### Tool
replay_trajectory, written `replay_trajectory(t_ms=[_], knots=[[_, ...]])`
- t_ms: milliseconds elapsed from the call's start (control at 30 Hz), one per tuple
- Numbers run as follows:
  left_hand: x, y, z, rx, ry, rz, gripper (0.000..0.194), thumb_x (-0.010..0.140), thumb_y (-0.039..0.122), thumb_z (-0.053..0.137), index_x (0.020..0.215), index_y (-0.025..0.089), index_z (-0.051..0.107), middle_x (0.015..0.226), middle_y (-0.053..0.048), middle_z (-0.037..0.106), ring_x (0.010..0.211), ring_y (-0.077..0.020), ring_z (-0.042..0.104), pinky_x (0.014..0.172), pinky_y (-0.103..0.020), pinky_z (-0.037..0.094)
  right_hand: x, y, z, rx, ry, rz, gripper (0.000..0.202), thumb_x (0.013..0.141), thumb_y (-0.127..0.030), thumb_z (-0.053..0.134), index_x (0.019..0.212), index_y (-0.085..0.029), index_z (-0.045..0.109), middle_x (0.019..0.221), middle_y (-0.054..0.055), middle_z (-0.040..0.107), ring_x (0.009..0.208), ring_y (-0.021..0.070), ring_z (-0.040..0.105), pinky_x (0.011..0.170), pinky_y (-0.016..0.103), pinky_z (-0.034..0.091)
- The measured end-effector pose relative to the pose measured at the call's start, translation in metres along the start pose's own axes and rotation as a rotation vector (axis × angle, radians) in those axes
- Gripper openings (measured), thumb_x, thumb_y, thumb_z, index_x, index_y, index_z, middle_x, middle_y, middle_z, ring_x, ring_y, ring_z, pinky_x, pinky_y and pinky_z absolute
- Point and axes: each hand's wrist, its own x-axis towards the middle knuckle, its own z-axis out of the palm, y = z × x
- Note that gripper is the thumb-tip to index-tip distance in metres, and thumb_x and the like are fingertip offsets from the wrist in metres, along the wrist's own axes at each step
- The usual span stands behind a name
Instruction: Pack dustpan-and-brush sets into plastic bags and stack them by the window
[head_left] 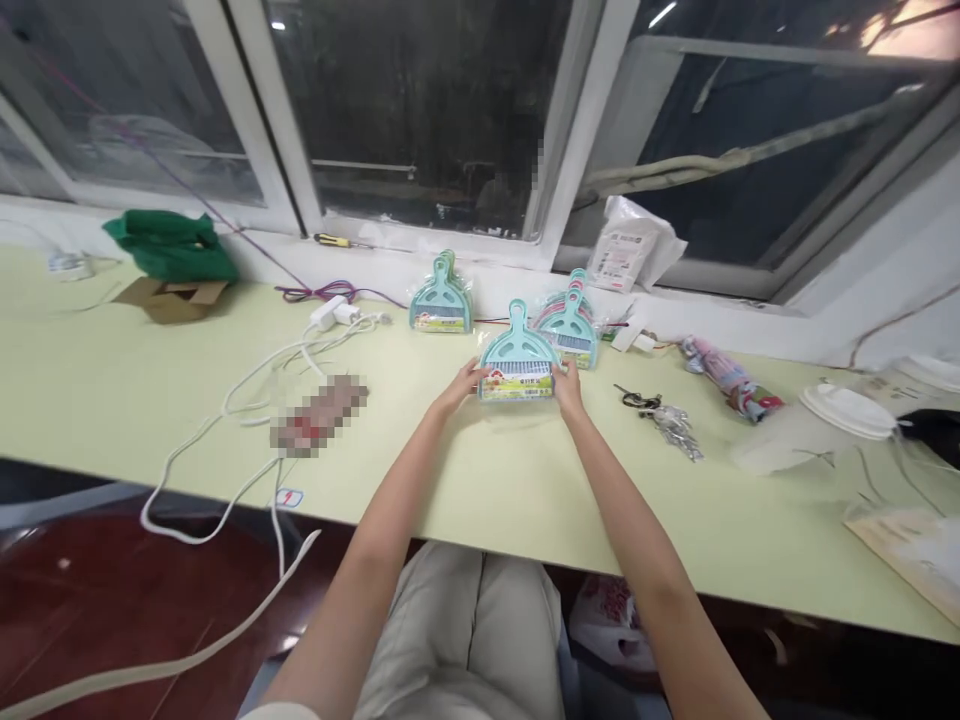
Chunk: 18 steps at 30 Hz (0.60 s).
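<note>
Between my two hands stands a light-teal mini dustpan and brush set (519, 348) in clear packaging, its handle pointing up and a printed label across the bottom. My left hand (466, 386) grips its left edge, and my right hand (568, 384) grips the right edge. Behind it to the left, a stack of similar dustpan sets (441, 300) leans by the window sill. Another stack of dustpan sets (568, 325), with some pink among the teal, stands just behind my right hand.
Left on the yellow-green table (480, 490) lie white cables (225, 400), a charger (334, 312), a cardboard box (171, 300) and a green cloth bag (169, 245). Right are keys (671, 425), a folded umbrella (726, 378) and a lidded cup (821, 430). A screwdriver (337, 241) rests on the sill.
</note>
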Motion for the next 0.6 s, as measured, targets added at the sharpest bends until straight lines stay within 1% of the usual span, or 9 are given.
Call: replay_trajectory(t_ms=[67,133,200,233,300,367,433,533,600], knots=[[-0.007,-0.006,0.004,-0.069,0.068,-0.045,0.049,0.069,0.039,0.074,0.109,0.015,0.058,0.097,-0.009,0.071,0.089,-0.0237,0.065,0.085,-0.039,0.050,-0.034,0.000,0.010,-0.047,-0.003,-0.086,0.032,0.086,-0.043,0.046,0.109,-0.022,0.050,0.104,0.009,0.063,0.098,0.0240,0.058,0.087,0.036,0.044],[-0.013,-0.015,0.003,-0.143,0.151,-0.092,0.046,0.064,0.035,0.077,0.101,0.015,0.060,0.088,-0.008,0.072,0.082,-0.0231,0.066,0.083,-0.038,0.051,-0.057,0.001,0.011,-0.162,0.094,-0.202,0.038,0.089,-0.044,0.043,0.120,-0.022,0.047,0.122,0.013,0.057,0.116,0.0272,0.051,0.097,0.044,0.039],[-0.016,-0.023,-0.002,-0.194,0.246,-0.120,0.042,0.061,0.033,0.078,0.096,0.016,0.061,0.083,-0.007,0.071,0.079,-0.0230,0.066,0.081,-0.039,0.051,-0.065,0.005,0.003,-0.310,0.217,-0.247,0.043,0.093,-0.040,0.035,0.131,-0.022,0.041,0.137,0.016,0.047,0.131,0.0292,0.038,0.106,0.053,0.029],[-0.017,-0.026,-0.006,-0.210,0.304,-0.117,0.041,0.060,0.032,0.077,0.094,0.016,0.061,0.083,-0.007,0.071,0.079,-0.0233,0.066,0.081,-0.039,0.052,-0.062,0.008,-0.003,-0.389,0.242,-0.239,0.045,0.094,-0.038,0.031,0.135,-0.022,0.038,0.143,0.017,0.042,0.136,0.0299,0.031,0.108,0.058,0.024],[-0.016,-0.029,-0.016,-0.229,0.430,-0.084,0.038,0.060,0.031,0.076,0.092,0.017,0.061,0.085,-0.007,0.070,0.083,-0.0246,0.067,0.082,-0.040,0.052,-0.048,0.018,-0.020,-0.547,0.186,-0.226,0.051,0.094,-0.038,0.030,0.142,-0.023,0.031,0.153,0.017,0.028,0.143,0.0315,0.017,0.108,0.065,0.017],[-0.012,-0.030,-0.025,-0.242,0.538,-0.036,0.036,0.062,0.032,0.073,0.093,0.017,0.062,0.090,-0.008,0.069,0.089,-0.0257,0.067,0.085,-0.040,0.052,-0.026,0.029,-0.034,-0.683,0.068,-0.229,0.061,0.092,-0.046,0.037,0.147,-0.023,0.023,0.158,0.016,0.014,0.145,0.0345,0.005,0.105,0.071,0.014],[-0.005,-0.031,-0.033,-0.232,0.628,-0.009,0.036,0.065,0.030,0.071,0.098,0.018,0.062,0.094,-0.008,0.069,0.093,-0.0255,0.067,0.086,-0.040,0.053,-0.002,0.037,-0.042,-0.772,0.006,-0.251,0.074,0.088,-0.053,0.045,0.150,-0.024,0.017,0.160,0.016,0.004,0.145,0.0363,-0.002,0.104,0.074,0.012],[0.003,-0.033,-0.040,-0.176,0.706,0.012,0.033,0.068,0.027,0.067,0.100,0.020,0.062,0.096,-0.007,0.069,0.094,-0.0238,0.067,0.087,-0.039,0.053,0.032,0.040,-0.038,-0.840,0.002,-0.322,0.086,0.082,-0.051,0.056,0.151,-0.028,0.011,0.161,0.012,-0.003,0.146,0.0352,-0.007,0.105,0.073,0.009],[0.008,-0.035,-0.042,-0.119,0.701,0.048,0.032,0.068,0.026,0.066,0.100,0.020,0.062,0.095,-0.006,0.069,0.093,-0.0231,0.067,0.088,-0.038,0.053,0.052,0.039,-0.027,-0.838,0.011,-0.346,0.092,0.079,-0.047,0.061,0.152,-0.029,0.007,0.161,0.011,-0.005,0.146,0.0345,-0.008,0.105,0.073,0.008]])
